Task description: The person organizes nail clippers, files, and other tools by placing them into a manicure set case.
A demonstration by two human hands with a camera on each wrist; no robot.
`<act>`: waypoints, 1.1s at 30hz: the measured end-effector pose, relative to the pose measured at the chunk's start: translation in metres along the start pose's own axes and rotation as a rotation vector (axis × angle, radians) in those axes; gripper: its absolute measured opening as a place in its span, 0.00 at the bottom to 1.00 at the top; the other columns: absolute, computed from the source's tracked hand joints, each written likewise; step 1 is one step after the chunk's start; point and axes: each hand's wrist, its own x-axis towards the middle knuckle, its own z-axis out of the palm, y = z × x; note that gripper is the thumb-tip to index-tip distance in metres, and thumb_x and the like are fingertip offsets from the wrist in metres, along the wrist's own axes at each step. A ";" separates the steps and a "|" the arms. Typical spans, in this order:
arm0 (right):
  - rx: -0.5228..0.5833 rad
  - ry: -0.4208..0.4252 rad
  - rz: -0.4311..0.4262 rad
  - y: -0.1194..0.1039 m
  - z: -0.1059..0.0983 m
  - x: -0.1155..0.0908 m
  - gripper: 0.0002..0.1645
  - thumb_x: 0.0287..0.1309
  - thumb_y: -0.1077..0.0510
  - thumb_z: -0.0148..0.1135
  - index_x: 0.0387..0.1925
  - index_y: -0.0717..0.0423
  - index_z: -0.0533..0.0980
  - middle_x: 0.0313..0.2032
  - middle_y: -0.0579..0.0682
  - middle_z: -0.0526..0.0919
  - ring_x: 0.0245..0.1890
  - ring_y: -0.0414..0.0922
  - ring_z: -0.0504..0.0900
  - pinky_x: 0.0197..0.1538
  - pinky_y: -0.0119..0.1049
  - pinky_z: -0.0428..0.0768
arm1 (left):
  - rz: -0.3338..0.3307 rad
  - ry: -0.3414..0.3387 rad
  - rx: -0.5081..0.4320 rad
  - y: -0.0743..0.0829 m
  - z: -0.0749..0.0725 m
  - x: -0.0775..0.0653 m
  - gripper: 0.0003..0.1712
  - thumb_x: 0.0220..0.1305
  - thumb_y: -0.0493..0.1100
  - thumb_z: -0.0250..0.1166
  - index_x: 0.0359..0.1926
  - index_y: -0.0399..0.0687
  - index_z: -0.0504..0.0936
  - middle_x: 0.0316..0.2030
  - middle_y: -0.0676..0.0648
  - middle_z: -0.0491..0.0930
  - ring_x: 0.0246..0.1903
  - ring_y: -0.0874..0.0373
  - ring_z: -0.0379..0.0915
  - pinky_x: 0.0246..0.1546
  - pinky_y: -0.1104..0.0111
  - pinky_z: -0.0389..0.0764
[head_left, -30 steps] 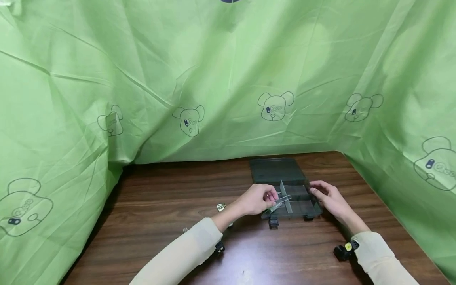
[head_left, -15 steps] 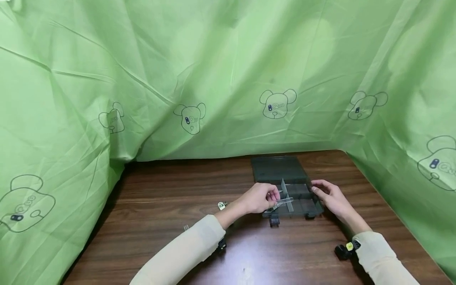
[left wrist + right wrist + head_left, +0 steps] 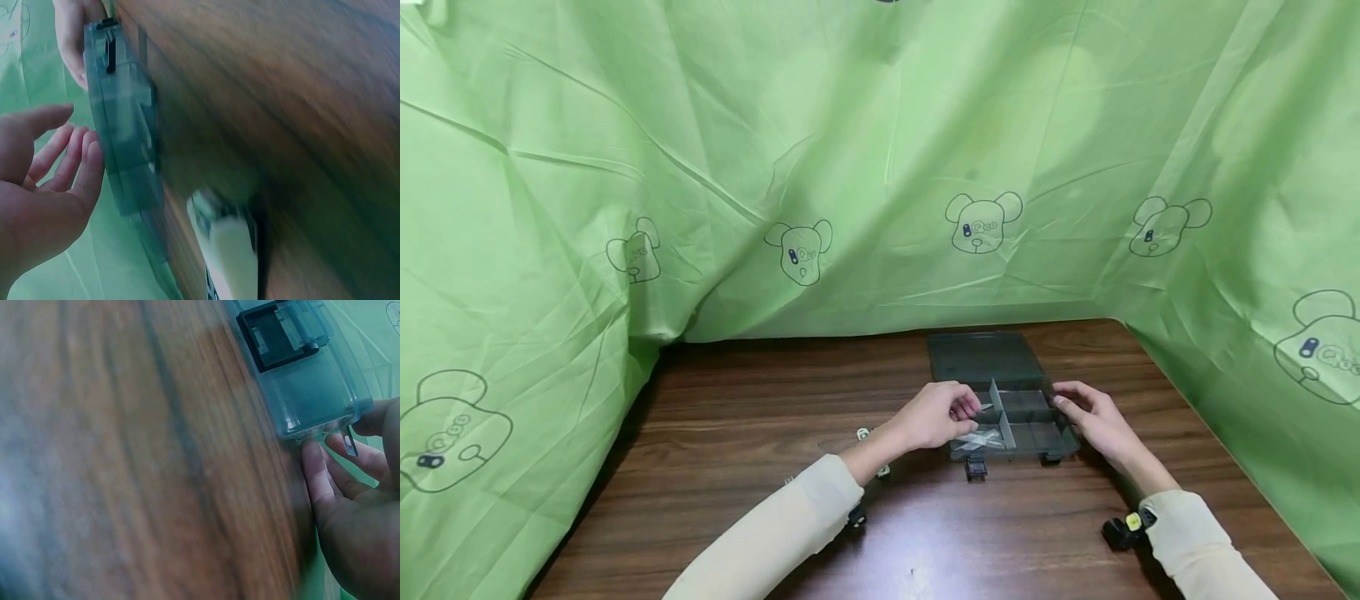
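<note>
**Clear plastic strips [image 3: 981, 440] lie crossed in open parts box [image 3: 1026, 455]**

The strips sit in the near-left compartment of my smoky box, right of centre on the table [image 3: 737, 375]. A grey divider [image 3: 996, 394] splits the tray; the lid [image 3: 981, 358] lies folded back behind. My left hand [image 3: 934, 414] hovers at the box's left edge, fingers loosely bent around nothing. Well apart from it, my right hand [image 3: 1097, 418] rests against the right end; whether it pinches the wall, I cannot tell. A bump under a loose hold could slide the light box; a strip standing proud might jam the lid. My left sleeve [image 3: 763, 529] could sweep away small pale items [image 3: 883, 472] partly hidden by that forearm. The box shows no readable label. Bear-head outlines [image 3: 977, 223] on the green curtain [image 3: 850, 125] carry lettering, seemingly starting with Q, otherwise too faint to read.
</note>
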 end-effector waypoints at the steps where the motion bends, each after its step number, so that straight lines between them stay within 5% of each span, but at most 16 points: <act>1: 0.001 -0.001 0.000 0.000 0.000 0.000 0.29 0.82 0.52 0.54 0.73 0.66 0.68 0.65 0.68 0.76 0.53 0.37 0.77 0.45 0.31 0.81 | -0.005 0.000 -0.001 -0.001 -0.004 -0.002 0.10 0.67 0.36 0.75 0.47 0.40 0.86 0.39 0.47 0.86 0.37 0.65 0.80 0.43 0.78 0.81; 14: 0.045 -0.005 0.012 -0.009 -0.001 0.001 0.30 0.82 0.50 0.55 0.72 0.66 0.68 0.65 0.68 0.75 0.52 0.43 0.78 0.42 0.34 0.82 | -0.030 0.027 -0.023 -0.021 -0.045 -0.026 0.14 0.65 0.35 0.75 0.50 0.37 0.84 0.41 0.42 0.87 0.41 0.55 0.83 0.46 0.64 0.86; 33: 0.036 -0.019 0.017 -0.005 0.000 -0.001 0.30 0.82 0.50 0.54 0.73 0.66 0.68 0.66 0.69 0.74 0.53 0.42 0.78 0.42 0.34 0.82 | -0.084 -0.002 -0.003 -0.069 -0.073 -0.071 0.16 0.64 0.34 0.76 0.51 0.36 0.84 0.43 0.43 0.87 0.43 0.52 0.84 0.47 0.60 0.86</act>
